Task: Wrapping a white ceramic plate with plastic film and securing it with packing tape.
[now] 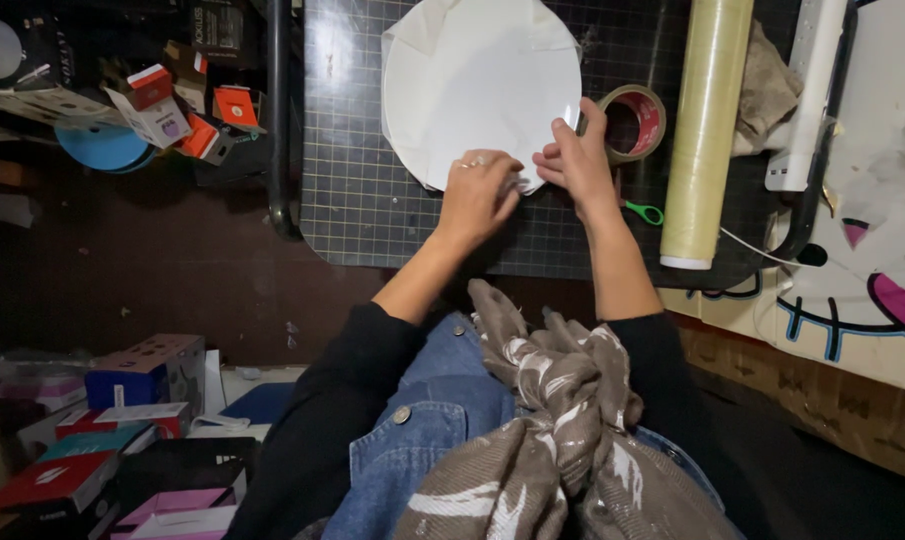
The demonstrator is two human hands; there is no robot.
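A round white paper-covered disc [477,85] lies on a dark gridded cutting mat [357,190]. My left hand [477,192], with a ring on one finger, presses and pinches the disc's near edge. Right beside it, my right hand [572,160] grips the same near edge, fingers curled over the folded paper. The two hands almost touch at the rim. What lies under the fingers is hidden.
A roll of tape [634,122] sits just right of my right hand, with green-handled scissors [642,211] below it. A long roll of clear film [707,125] lies further right. Small boxes [162,110] crowd the shelf at left; more boxes [102,430] lie on the floor.
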